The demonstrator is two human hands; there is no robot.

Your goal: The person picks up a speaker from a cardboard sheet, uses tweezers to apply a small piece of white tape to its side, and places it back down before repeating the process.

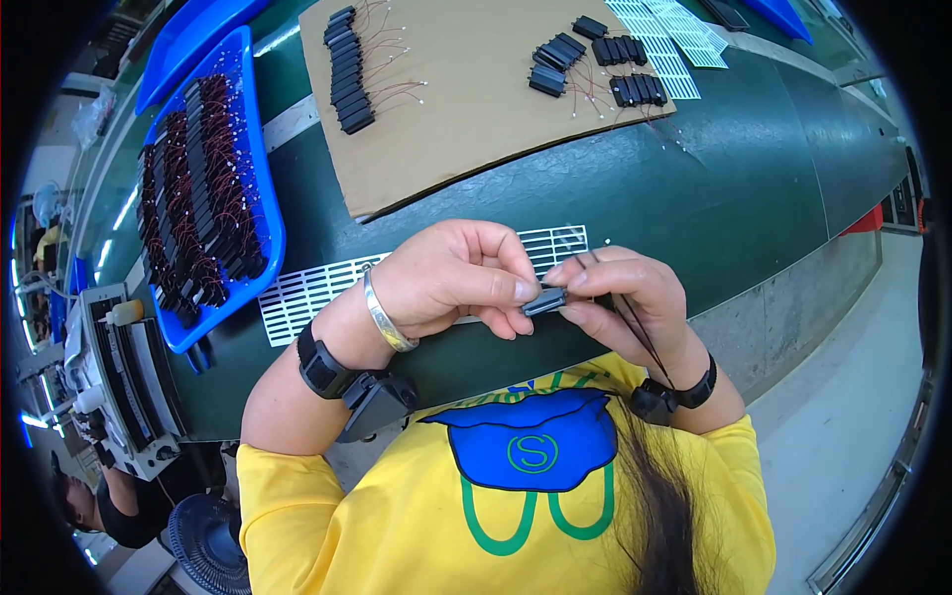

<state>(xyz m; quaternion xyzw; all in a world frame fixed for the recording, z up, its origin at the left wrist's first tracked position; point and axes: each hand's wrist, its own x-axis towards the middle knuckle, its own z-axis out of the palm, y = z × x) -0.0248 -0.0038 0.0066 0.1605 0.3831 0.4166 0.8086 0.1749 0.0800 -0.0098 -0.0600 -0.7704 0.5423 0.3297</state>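
Note:
Between my hands, above the near part of the green table, is a small black rectangular module (544, 301), likely a speaker box. My left hand (464, 281) pinches its left end between thumb and fingers. The fingers of my right hand (631, 293) close on its right end, and dark thin wires hang over that palm. Fingertips hide part of the module. Beneath the hands lies a white slotted label sheet (288, 309), partly covered by my left wrist.
A cardboard sheet (446, 129) across the table carries a row of wired black modules (347, 79) and several more at right (557, 52). Further slotted sheets (659, 50) lie beyond. At left, a blue tray (266, 198) holds many wired modules. A white machine (119, 367) stands by the table's left end.

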